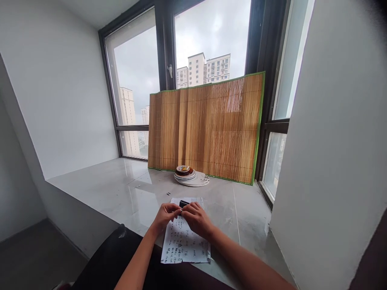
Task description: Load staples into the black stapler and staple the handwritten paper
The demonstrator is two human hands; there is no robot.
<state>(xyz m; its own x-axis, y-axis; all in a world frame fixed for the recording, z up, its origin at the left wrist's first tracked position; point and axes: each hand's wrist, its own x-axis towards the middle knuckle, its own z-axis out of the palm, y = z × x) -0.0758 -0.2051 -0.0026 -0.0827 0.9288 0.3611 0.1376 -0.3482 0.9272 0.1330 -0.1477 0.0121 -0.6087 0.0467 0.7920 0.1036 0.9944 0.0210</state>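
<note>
My left hand (167, 214) and my right hand (197, 218) meet above a sheet of paper (184, 245) covered in handwriting. The fingertips of both are pinched together, and whatever lies between them is too small or hidden to name. A small black object (184, 204) with a smooth, slightly shiny top pokes out beyond the curled fingers of my right hand, which appear to hold it; its lower part is covered. Just past my left hand, two tiny dark pieces (168, 194) lie on the tiled sill.
Stacked plates and bowls (185, 177), partly on a white oval tray (202, 180), stand farther back on the glossy sill (145, 197). Behind them a green-edged bamboo mat (208, 129) leans against the window. White walls (326, 141) bound both sides.
</note>
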